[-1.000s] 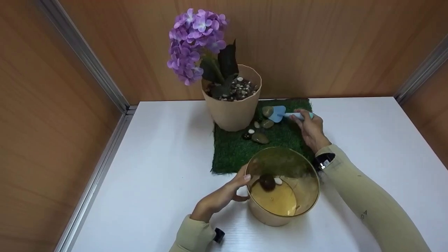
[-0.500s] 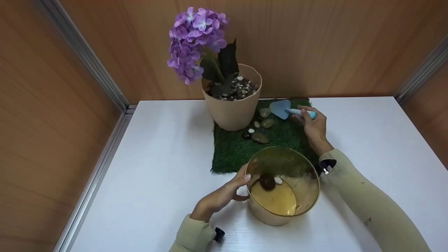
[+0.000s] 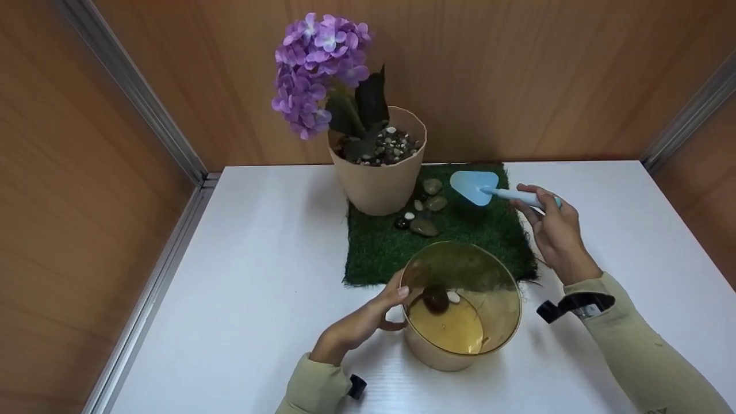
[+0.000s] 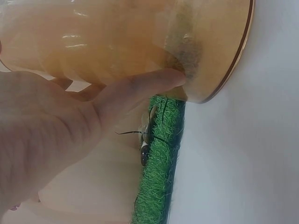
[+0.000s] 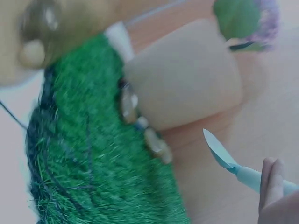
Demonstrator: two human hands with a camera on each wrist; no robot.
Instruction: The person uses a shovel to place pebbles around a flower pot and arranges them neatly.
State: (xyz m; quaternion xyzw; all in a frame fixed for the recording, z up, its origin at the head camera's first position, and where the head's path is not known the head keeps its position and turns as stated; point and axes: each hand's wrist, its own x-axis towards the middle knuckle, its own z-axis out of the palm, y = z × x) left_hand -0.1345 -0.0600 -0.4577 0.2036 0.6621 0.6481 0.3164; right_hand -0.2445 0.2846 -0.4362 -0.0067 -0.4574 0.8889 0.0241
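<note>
A clear amber tub (image 3: 500, 299) stands near the table's front, holding a dark round stone (image 3: 436, 300) and a white pebble (image 3: 453, 297). My left hand (image 3: 359, 325) grips its left side; in the left wrist view the thumb (image 4: 145, 87) lies along the wall. My right hand (image 3: 555, 233) pinches the handle of a small light-blue trowel (image 3: 474, 187), its blade held over the right part of the grass mat. No load is visible on the blade. In the right wrist view, the trowel (image 5: 219, 151) appears beside the fingers.
A beige pot (image 3: 376, 187) with purple flowers (image 3: 325, 63) and gravel stands at the back, partly on the green grass mat (image 3: 379, 259). Several pebbles, including a brown one (image 3: 424, 227), lie right of the pot. A wooden wall (image 3: 517, 75) closes off the back.
My right hand has drawn the trowel to the right and nearer to me, away from the pebbles. The left hand and the tub have stayed in place.
</note>
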